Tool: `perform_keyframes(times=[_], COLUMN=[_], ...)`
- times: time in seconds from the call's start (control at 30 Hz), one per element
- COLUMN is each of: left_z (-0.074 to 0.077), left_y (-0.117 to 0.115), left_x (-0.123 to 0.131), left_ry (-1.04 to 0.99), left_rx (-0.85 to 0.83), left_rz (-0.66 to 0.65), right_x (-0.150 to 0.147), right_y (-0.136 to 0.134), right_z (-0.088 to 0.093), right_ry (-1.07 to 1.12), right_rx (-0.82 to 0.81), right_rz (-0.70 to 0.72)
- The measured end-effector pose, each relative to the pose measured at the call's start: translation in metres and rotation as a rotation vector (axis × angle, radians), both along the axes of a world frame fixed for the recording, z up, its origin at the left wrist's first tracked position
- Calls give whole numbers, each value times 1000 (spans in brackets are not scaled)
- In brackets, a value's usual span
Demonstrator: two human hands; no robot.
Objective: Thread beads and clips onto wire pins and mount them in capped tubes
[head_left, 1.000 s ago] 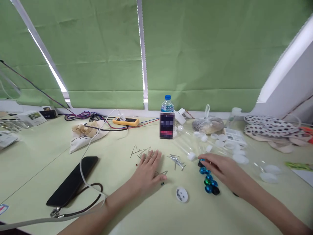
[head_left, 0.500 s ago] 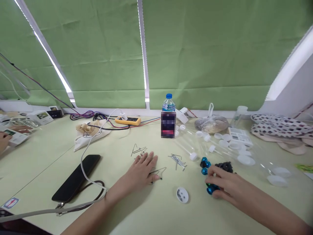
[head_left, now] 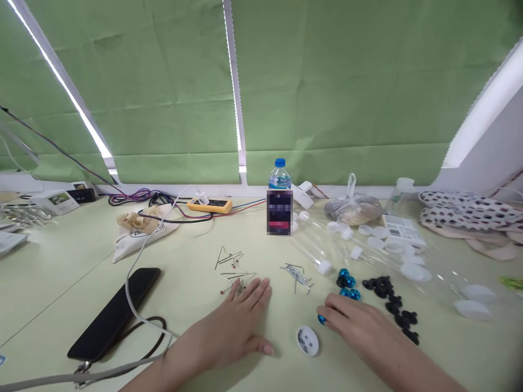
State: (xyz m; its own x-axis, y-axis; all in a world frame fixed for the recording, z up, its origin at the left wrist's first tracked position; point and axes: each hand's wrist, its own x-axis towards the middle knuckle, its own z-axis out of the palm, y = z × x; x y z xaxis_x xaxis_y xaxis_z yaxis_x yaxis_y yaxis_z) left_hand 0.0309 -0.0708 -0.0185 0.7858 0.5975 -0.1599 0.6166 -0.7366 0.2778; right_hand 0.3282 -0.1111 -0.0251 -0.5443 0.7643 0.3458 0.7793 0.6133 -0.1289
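My left hand (head_left: 237,324) lies palm down on the table, fingers spread, holding nothing. Its fingertips touch or nearly touch several thin bent wires (head_left: 235,276) with small coloured ends. My right hand (head_left: 362,326) is closed in a pinch on a small shiny blue round piece (head_left: 321,319), mostly hidden by the fingers. Just beyond that hand sit several similar blue pieces (head_left: 350,294), and to its right are several small black plastic pieces (head_left: 394,305). A white cap (head_left: 307,341) holding small grey discs lies between my hands. Farther back is a loose pile of silver metal pins (head_left: 297,276).
A black phone (head_left: 114,313) and white cable (head_left: 129,283) lie left. Behind stand a water bottle (head_left: 280,177) and pixelated dark screen (head_left: 280,212). Clear plastic tubes (head_left: 308,242), white caps (head_left: 415,271) and a tied bag (head_left: 353,208) spread right. A yellow power strip (head_left: 210,205) lies back.
My right hand has moved left, away from the other blue pieces, with one blue piece in its fingers. My left hand has slid nearer to me, uncovering wires. The view has shifted slightly.
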Motion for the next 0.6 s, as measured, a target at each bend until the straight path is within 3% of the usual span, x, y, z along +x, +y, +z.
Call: perform_keyframes(times=[0.17,0.33,0.5,0.6], left_z=[11,14,-1,-11], left_y=[7,17,12,3], left_x=[-1,9,20,28], left_ry=[-99,-300,-438,-400], left_rx=[82,332,547,634], left_rz=[40,178,-29,-225], right_x=[-7,33,73,87], right_y=[0,5,16,21], right_z=[-1,1,17,20], right_ry=[-45,70,154,127], right_rx=[-46,91,22,-14], right_rz=[51,-195,-533,-633])
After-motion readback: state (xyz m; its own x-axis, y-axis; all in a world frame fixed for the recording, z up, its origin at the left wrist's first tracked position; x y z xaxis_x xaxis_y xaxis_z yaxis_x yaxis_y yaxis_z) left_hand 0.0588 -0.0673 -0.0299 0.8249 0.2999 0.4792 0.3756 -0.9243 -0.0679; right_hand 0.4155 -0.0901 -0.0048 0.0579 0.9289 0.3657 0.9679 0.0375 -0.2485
